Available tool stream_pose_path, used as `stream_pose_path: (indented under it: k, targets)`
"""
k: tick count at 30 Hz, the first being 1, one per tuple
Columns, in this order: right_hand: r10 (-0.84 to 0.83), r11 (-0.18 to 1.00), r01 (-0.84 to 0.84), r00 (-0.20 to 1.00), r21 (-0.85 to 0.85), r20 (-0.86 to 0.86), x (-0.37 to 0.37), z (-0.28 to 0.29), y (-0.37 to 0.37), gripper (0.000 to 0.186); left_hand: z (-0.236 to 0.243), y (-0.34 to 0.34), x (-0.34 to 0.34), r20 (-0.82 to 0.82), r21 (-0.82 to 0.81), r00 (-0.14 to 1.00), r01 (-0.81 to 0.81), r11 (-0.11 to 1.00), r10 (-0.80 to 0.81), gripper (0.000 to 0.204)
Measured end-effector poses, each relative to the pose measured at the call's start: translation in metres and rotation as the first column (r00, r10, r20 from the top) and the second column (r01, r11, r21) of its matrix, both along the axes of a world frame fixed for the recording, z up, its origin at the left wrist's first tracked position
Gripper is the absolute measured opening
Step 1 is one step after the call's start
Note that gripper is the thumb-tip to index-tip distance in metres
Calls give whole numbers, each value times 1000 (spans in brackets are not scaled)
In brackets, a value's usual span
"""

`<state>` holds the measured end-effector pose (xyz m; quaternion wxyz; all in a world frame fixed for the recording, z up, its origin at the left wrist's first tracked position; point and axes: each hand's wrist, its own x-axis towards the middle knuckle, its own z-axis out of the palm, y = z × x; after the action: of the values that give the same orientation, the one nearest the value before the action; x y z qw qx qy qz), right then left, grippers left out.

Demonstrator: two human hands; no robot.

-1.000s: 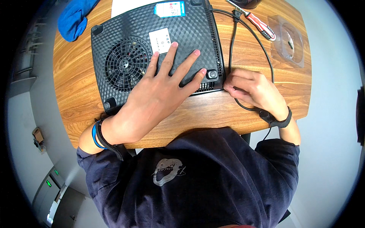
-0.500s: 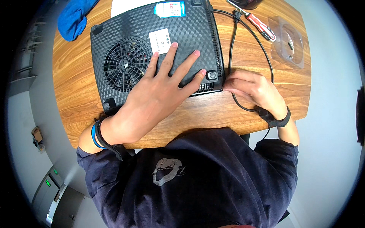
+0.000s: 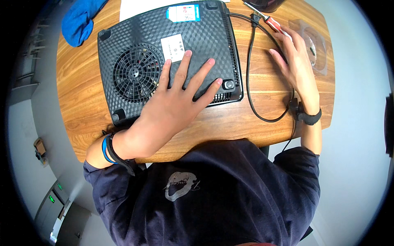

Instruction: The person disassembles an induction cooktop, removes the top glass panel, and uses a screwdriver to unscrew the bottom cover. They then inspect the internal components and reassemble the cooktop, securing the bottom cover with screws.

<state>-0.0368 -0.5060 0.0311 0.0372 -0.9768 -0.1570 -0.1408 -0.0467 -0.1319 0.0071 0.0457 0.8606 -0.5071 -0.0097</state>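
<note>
Black, boxy, textured-plastic appliance (image 3: 207, 41) lies at eleven o'clock; the left hand (image 3: 169, 101), fingers spread flat, should steady it well. The right hand (image 3: 298, 65), thumb apart, overlaps a red-and-white-handled metal screwdriver (image 3: 272, 23) at one o'clock; contact unclear.

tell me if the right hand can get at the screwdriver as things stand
Most likely yes: the right hand is right at the handle of the screwdriver, nothing else seems to cover that handle, and the black cord just loops close by.
</note>
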Motion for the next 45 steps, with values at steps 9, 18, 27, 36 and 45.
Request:
stream_pose_path:
  k: [9, 18, 27, 36, 45]
  targets:
    - [-98, 980, 108, 993, -169, 69, 37, -22, -32, 42, 7, 6, 6, 12, 92, 1000, 28, 995, -29, 81]
    - [-235, 970, 241, 961, 26, -143, 38, -10, -32, 31, 5, 14, 19, 54, 47, 996, 64, 997, -66, 80]
    - [-214, 971, 235, 926, 33, -310, -4, 80, -15, 29, 7, 19, 17, 5, 11, 999, 49, 999, -49, 76]
    - [94, 994, -108, 740, 20, -666, -45, 107, 3, 28, 8, -4, 24, 162, -146, 967, 220, 965, -196, 46]
    - [78, 996, -87, 711, 23, -698, -55, 105, 33, 24, 9, -16, 29, 36, -194, 909, 413, 890, -414, 44]
